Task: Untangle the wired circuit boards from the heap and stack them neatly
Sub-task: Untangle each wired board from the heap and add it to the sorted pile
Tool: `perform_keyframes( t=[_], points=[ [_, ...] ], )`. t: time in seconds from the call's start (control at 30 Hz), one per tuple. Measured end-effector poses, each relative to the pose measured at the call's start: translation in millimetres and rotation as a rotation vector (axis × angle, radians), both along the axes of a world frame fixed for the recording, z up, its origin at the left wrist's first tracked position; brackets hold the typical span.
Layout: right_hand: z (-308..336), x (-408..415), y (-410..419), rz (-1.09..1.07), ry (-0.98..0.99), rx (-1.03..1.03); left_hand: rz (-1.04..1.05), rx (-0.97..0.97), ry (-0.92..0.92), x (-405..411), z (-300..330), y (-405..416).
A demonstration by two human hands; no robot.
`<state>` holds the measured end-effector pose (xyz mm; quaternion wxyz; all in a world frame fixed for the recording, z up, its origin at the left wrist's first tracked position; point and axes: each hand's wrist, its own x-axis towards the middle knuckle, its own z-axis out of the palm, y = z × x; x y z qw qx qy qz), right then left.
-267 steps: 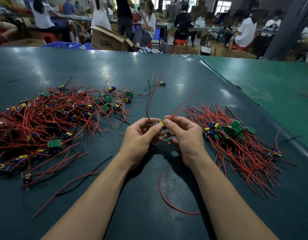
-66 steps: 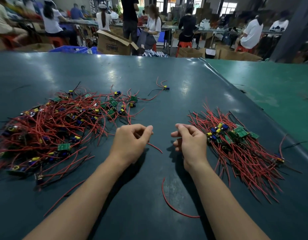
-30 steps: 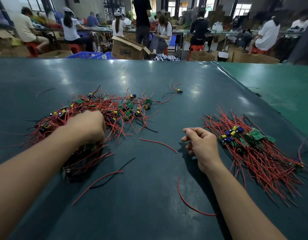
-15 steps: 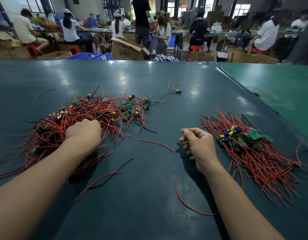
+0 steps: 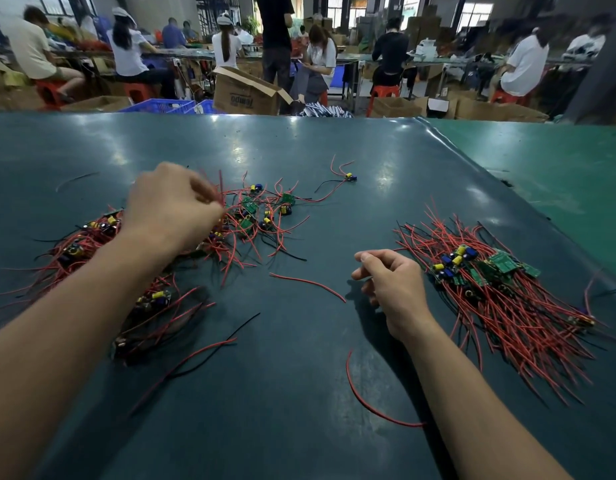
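A tangled heap of small green circuit boards with red and black wires (image 5: 251, 216) spreads over the left of the dark green table (image 5: 299, 393). My left hand (image 5: 171, 206) is raised over the heap and pinches red wires from it between thumb and fingers. On the right lies a neater stack of boards (image 5: 486, 271) with their red wires fanned toward me. My right hand (image 5: 389, 282) rests on the table just left of that stack, fingers loosely curled and holding nothing.
Loose red wires lie on the table, one between my hands (image 5: 306, 284) and one by my right forearm (image 5: 372, 403). A single wired board (image 5: 350, 176) sits apart behind the heap. Beyond the table's far edge stand a cardboard box (image 5: 244, 93) and several seated workers.
My left hand has lifted from the near part of the heap and moved up and right, drawing red wires with it. My right hand has stayed in place.
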<state>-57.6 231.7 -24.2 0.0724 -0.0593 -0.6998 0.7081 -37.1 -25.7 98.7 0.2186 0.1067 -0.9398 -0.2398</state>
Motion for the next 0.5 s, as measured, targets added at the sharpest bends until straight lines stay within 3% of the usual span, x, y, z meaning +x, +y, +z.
perform_keyframes(
  t=[0.17, 0.37, 0.5],
  points=[
    [0, 1, -1, 0.010, -0.004, -0.023, -0.081, -0.029, 0.300, -5, -8, 50],
    [5, 5, -5, 0.216, 0.001, -0.096, -0.368, 0.057, 0.330, -2, -89, 111],
    [5, 7, -3, 0.215, 0.081, -0.115, -0.476, 0.081, 0.419, -3, -126, 124]
  ],
)
